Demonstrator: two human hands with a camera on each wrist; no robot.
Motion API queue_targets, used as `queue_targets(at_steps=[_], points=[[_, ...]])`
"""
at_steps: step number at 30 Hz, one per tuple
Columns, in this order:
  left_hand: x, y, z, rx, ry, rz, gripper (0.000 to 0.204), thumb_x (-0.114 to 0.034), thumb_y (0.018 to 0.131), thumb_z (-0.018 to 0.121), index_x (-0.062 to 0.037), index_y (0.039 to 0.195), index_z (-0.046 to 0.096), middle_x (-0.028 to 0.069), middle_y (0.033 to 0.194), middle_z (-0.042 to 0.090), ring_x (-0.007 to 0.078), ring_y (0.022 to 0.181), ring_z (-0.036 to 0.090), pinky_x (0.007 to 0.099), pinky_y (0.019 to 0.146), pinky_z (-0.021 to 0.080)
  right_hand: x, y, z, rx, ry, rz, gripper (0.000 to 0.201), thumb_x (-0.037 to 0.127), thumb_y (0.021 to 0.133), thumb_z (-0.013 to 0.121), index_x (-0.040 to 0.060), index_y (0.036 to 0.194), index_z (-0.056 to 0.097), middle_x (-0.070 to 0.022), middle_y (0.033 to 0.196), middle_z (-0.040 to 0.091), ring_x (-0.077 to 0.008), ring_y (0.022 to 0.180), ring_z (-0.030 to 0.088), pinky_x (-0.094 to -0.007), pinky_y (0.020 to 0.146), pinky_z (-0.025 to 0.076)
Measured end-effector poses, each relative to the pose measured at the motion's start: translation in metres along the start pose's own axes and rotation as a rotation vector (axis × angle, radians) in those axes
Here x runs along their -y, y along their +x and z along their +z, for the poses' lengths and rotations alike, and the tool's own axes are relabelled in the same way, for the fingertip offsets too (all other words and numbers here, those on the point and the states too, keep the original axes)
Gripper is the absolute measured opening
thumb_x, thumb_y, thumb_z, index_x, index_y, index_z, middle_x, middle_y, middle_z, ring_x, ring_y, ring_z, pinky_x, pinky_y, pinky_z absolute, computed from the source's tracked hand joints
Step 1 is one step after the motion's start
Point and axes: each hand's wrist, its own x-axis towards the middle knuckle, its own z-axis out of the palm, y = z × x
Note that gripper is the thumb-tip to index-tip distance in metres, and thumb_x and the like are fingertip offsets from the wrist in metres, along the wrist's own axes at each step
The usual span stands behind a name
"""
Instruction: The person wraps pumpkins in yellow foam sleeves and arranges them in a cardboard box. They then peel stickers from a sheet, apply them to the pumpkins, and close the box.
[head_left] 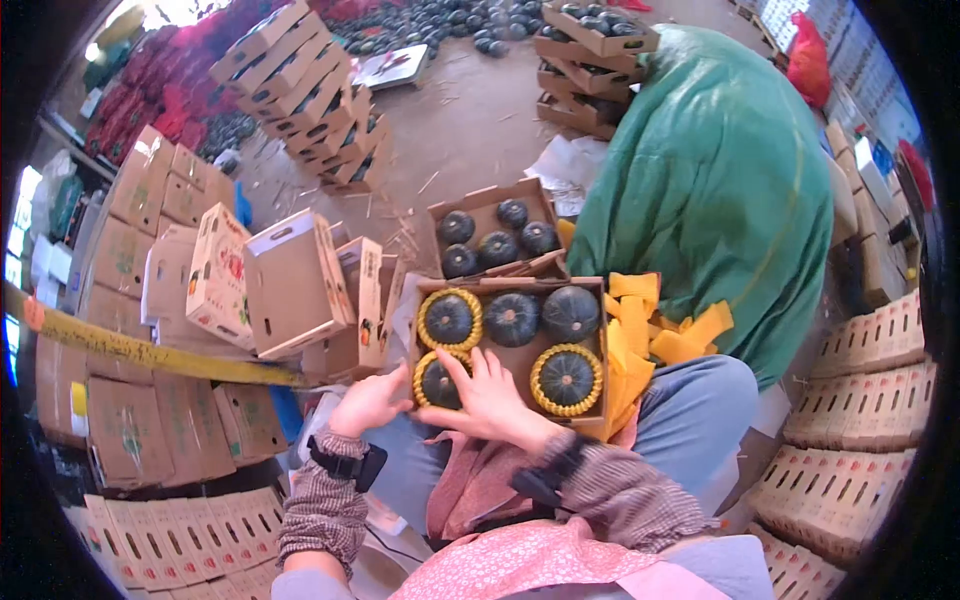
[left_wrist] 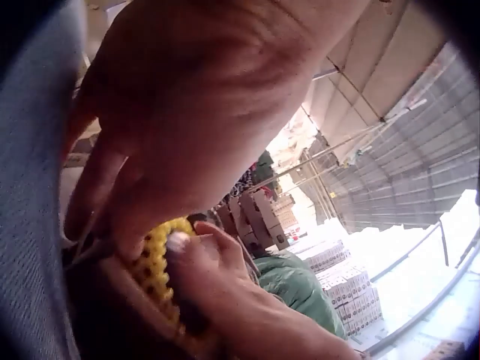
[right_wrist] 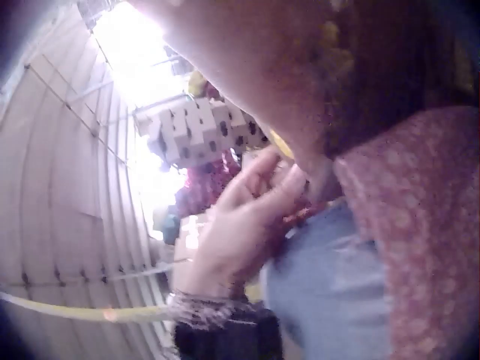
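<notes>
A dark green kabocha squash point(head_left: 437, 384) sits in the near left corner of an open cardboard box point(head_left: 508, 284), a yellow foam net point(left_wrist: 155, 259) around it. My right hand point(head_left: 487, 395) rests over this squash, fingers spread and fairly straight, its thumb at the near side. From the left, my left hand point(head_left: 370, 402) pinches the net's edge; in the right wrist view the left hand point(right_wrist: 244, 217) has bent fingers there. In the same box are a netted squash point(head_left: 449, 318) at far left, another netted squash point(head_left: 566, 379) at near right, and two bare squashes point(head_left: 511, 319) behind.
Behind stands a second box point(head_left: 478, 205) with several bare squashes. Yellow foam nets point(head_left: 630, 330) lie right of the near box, beside a green-covered heap point(head_left: 720, 190). Cardboard boxes point(head_left: 290, 285) stand at left, with stacked crates point(head_left: 310, 110) farther back. A yellow strip point(head_left: 160, 345) crosses the left side.
</notes>
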Motion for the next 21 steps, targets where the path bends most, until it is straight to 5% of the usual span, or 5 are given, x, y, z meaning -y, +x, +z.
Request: queue_targets(at_steps=[2,7,10,15,21], points=[[-0.049,-0.001,-0.013,-0.249,0.511,-0.027,0.069,-0.019,0.076,0.074,-0.0062,0.137,0.043,0.0181,0.119,0.057,0.0360,0.112,0.054,0.0433,0.092,0.047,-0.013,-0.031,-0.065,-0.060,0.232,-0.265,0.067,0.045,0.082,0.069,0.0093,0.134,0.047,-0.0278,0.118,0.055,-0.0420,0.106,0.056,-0.0477,0.089,0.047],[-0.119,0.078,0.013,-0.340,0.238,0.443,0.069,-0.016,0.069,0.076,-0.0165,0.131,0.048,0.0146,0.124,0.051,0.0322,0.119,0.048,0.0511,0.099,0.037,-0.092,-0.123,-0.127,-0.270,-0.149,0.161,0.012,0.014,0.082,0.064,0.0047,0.088,0.060,-0.0148,0.083,0.061,-0.0332,0.081,0.060,-0.0429,0.071,0.050],[-0.145,0.112,0.041,-0.239,0.479,0.078,0.086,-0.024,0.063,0.082,-0.0204,0.138,0.040,0.0179,0.118,0.046,0.0358,0.114,0.048,0.0549,0.096,0.035,-0.132,-0.162,-0.136,-0.173,-0.527,0.291,0.012,0.011,0.075,0.063,0.0057,0.085,0.059,-0.0125,0.087,0.056,-0.0316,0.092,0.054,-0.0419,0.073,0.047],[-0.136,0.137,0.065,-0.287,0.516,0.054,0.096,-0.028,0.055,0.086,-0.0307,0.138,0.038,0.0173,0.115,0.044,0.0365,0.111,0.047,0.0540,0.094,0.033,-0.165,-0.149,-0.114,-0.115,-0.640,0.364,0.024,0.008,0.065,0.068,0.0059,0.088,0.060,-0.0123,0.103,0.053,-0.0315,0.102,0.052,-0.0415,0.076,0.047],[-0.132,0.129,0.063,-0.286,0.530,0.133,0.093,-0.025,0.051,0.085,-0.0343,0.133,0.042,0.0167,0.120,0.042,0.0364,0.117,0.044,0.0574,0.096,0.030,-0.229,-0.058,-0.071,-0.042,-0.323,0.480,0.022,0.019,0.071,0.069,0.0021,0.083,0.062,-0.0167,0.088,0.060,-0.0382,0.081,0.063,-0.0476,0.071,0.053]])
